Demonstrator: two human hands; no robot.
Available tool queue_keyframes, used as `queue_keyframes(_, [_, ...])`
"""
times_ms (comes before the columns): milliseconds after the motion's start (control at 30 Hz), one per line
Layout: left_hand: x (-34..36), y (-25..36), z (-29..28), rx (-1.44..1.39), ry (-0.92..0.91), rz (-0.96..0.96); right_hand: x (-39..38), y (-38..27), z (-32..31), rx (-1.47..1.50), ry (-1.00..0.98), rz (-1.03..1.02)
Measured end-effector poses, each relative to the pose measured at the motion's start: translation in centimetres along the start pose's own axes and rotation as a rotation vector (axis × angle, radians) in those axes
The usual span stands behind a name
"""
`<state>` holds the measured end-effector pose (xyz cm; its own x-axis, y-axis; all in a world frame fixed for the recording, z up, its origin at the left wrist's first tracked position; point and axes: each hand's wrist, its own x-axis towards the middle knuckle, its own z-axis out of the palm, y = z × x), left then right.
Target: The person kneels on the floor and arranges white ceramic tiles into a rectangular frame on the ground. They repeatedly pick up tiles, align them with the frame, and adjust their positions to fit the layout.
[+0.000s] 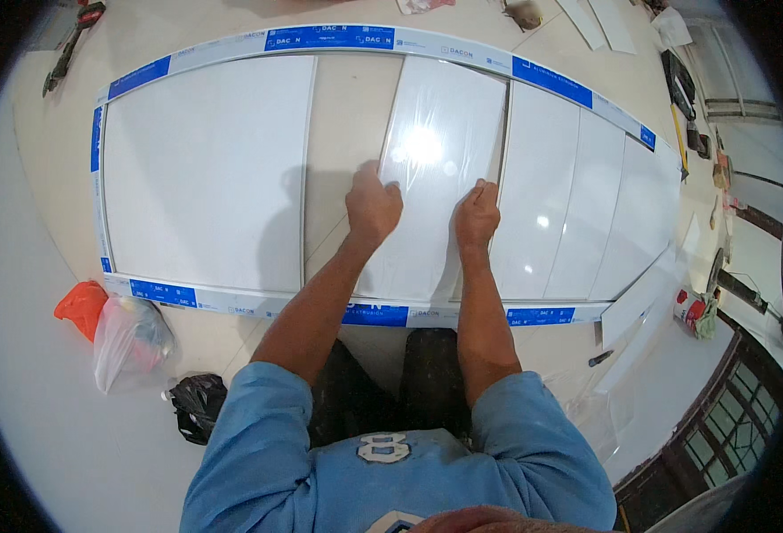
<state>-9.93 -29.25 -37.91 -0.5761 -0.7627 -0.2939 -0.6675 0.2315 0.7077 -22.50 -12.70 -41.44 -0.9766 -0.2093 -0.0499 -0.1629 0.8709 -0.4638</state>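
Kneeling or crouching at the near side, we have both hands on the narrow, glossy white panel point(440, 115), which lies within the white-and-blue frame point(329, 37) on the tiled floor point(223, 330). Our left hand point(374, 209) is at the panel's left edge, fingers curled in and the thumb toward its face. Our right hand point(478, 216) is at the right edge, fingers bent narrow around it. The panel sits slightly aslant, a thin dark gap along its upper right side.

To its left a wider strip of bare floor separates it from the large white panel point(205, 169); to its right we have three white panels point(538, 186) side by side. An orange bag point(80, 304), a translucent bag point(129, 346) and a black bag point(199, 407) lie outside the frame at lower left, and a red-and-black tool point(73, 44) lies at upper left.
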Motion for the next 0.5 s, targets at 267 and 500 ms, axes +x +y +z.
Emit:
queue_keyframes(267, [3.5,-1.8,-1.4,-0.095,-0.106,-0.135,4.8,-2.2,0.2,0.019,-0.038,-0.185])
queue_keyframes(500, [2.2,-2.0,0.4,-0.290,-0.119,-0.064,6.6,1.5,-1.0,-0.188,-0.071,-0.235])
